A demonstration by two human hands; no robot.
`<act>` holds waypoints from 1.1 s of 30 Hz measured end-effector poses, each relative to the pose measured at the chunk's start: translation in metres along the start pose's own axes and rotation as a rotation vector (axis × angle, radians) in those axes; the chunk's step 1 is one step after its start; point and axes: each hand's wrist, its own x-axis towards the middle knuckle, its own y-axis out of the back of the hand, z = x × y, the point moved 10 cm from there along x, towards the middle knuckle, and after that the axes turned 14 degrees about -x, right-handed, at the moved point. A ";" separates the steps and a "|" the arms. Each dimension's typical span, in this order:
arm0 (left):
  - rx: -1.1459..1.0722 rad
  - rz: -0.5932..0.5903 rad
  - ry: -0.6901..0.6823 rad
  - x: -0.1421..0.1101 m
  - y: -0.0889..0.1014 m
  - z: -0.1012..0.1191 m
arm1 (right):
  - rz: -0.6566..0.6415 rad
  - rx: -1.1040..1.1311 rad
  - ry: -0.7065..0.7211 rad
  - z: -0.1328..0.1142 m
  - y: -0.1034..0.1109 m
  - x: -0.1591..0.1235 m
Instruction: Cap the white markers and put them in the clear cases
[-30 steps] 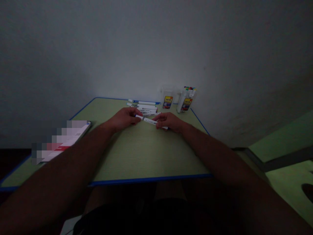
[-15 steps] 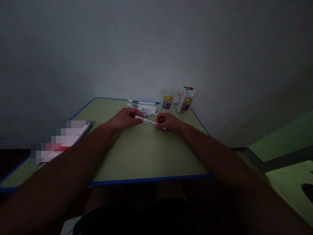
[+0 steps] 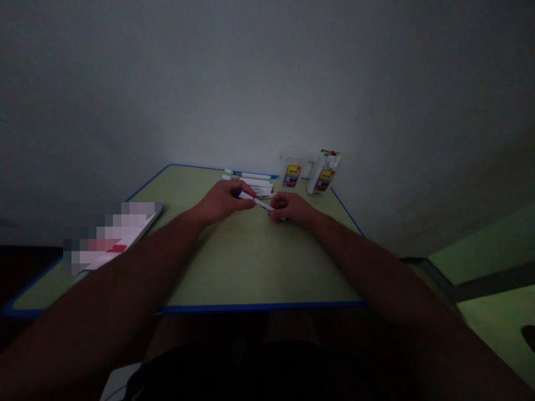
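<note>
Object point(image 3: 119, 379), pale, one: below the near edge of the table point(image 3: 251, 267), left of the fingers and nearer, partly hidden. Flat item point(image 3: 121, 242), one: white with red, partly pixelated, lying well left of the left fingers and nearer. Hands, two, bare: left hand point(image 3: 224, 199), thumb and finger pinched on the marker point(image 3: 262, 205) near its blue end; right hand point(image 3: 295, 210), thumb and fingers clamped on the opposite end. That marker, one: white, slanting between the two sets of fingertips, left end farther away. Loose markers point(image 3: 256, 182), at least four, exact count hidden: white, lying crosswise in a close group just beyond the fingers. Containers, two, clear, yellow-and-dark labels, standing beyond the right fingers and rightward: left container point(image 3: 291, 174); right container point(image 3: 321, 177), holding upright markers point(image 3: 331, 153) with multicoloured ends, too crowded to count. Surface: pale green top, blue edging point(image 3: 267, 307), beneath both hands' fingers. Room: dim; greenish area point(image 3: 497, 312) far right of the fingers; plain grey wall point(image 3: 251, 83) behind everything.
</note>
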 end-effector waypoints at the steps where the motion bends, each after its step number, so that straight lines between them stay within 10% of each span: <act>1: 0.008 0.001 -0.007 0.000 0.000 0.001 | -0.002 -0.006 0.001 0.000 0.000 0.000; 33: -0.174 -0.021 0.270 -0.006 0.011 -0.033 | -0.205 0.305 0.113 -0.025 -0.006 -0.009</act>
